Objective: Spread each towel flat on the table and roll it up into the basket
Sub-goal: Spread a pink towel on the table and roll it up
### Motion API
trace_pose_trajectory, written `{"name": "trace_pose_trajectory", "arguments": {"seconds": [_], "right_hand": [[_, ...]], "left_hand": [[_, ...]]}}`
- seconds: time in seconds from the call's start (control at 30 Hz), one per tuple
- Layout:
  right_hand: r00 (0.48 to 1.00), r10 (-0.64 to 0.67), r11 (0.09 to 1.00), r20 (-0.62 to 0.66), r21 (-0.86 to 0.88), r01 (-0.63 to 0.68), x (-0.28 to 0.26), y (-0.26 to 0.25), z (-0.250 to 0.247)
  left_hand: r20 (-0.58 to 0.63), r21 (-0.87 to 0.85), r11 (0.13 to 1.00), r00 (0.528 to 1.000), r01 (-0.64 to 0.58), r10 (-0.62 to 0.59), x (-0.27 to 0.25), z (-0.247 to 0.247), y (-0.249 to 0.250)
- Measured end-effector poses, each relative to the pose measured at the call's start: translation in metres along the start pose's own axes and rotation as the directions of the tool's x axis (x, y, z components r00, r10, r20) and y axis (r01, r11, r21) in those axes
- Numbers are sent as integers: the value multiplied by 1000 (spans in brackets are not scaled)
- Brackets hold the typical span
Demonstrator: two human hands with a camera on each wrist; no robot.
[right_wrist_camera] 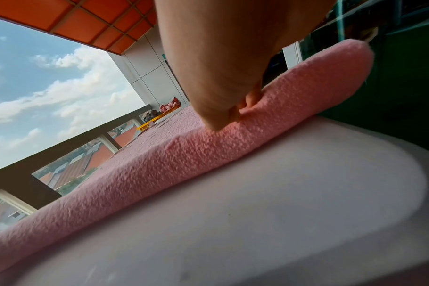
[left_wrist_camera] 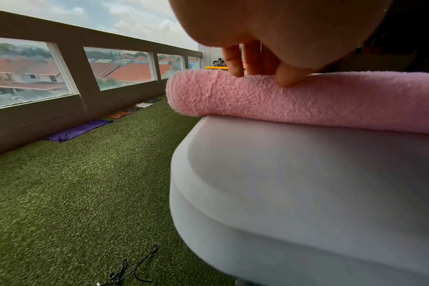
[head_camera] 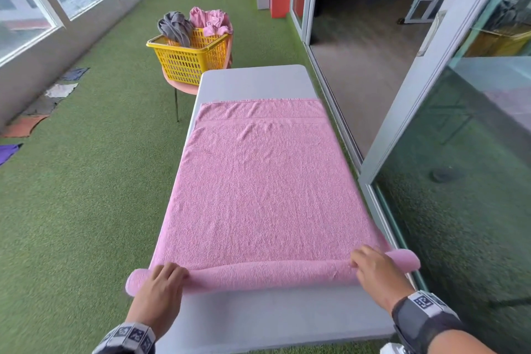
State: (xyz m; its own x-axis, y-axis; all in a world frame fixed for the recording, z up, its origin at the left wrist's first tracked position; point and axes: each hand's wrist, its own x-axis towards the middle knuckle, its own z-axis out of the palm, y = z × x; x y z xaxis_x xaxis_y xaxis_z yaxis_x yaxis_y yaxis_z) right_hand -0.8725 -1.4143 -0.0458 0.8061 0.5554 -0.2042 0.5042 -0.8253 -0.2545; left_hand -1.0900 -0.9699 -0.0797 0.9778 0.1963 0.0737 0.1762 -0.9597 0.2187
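Note:
A pink towel (head_camera: 258, 181) lies flat along the grey table (head_camera: 253, 80), with its near edge rolled into a tube (head_camera: 273, 273) whose ends overhang both sides. My left hand (head_camera: 172, 274) curls over the roll's left end, and my right hand (head_camera: 363, 260) curls over its right end. In the left wrist view, fingers (left_wrist_camera: 235, 60) and thumb press into the top of the roll (left_wrist_camera: 306, 104). The right wrist view shows the thumb and fingers pinching the roll (right_wrist_camera: 184, 160). Beyond the table's far end, a yellow basket (head_camera: 186, 57) holds a grey towel (head_camera: 175, 26) and a pink towel (head_camera: 212, 20).
The basket sits on a pink stool (head_camera: 178, 86). Several cloths (head_camera: 26, 123) lie on the green turf along the left wall. A glass sliding door (head_camera: 431, 123) runs close along the table's right side. A black cable (left_wrist_camera: 135, 271) lies on the turf by the near left corner.

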Motion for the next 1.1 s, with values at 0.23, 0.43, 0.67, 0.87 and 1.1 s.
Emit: {"name": "trace_pose_trajectory", "arguments": {"seconds": [0.23,0.43,0.67,0.87,1.1], "right_hand": [[997,2,989,76,-145,9,-4,5,5],[997,-29,984,66,-176,40,2,1,-2],[995,12,1000,96,-26,-10,0,2,1],[998,57,998,7,25,-58,0,-1,2],[997,-29,999,68,20,28,-8,-7,0]], "left_hand": [[158,112,994,987,20,-38,-5,-10,3],[113,151,988,993,11,-29,-7,-7,4],[127,181,983,990,41,-64,1,-10,8],[47,22,999,999,25,-26,3,-8,6],[183,102,995,983,2,-21,-5,-15,6]]}}
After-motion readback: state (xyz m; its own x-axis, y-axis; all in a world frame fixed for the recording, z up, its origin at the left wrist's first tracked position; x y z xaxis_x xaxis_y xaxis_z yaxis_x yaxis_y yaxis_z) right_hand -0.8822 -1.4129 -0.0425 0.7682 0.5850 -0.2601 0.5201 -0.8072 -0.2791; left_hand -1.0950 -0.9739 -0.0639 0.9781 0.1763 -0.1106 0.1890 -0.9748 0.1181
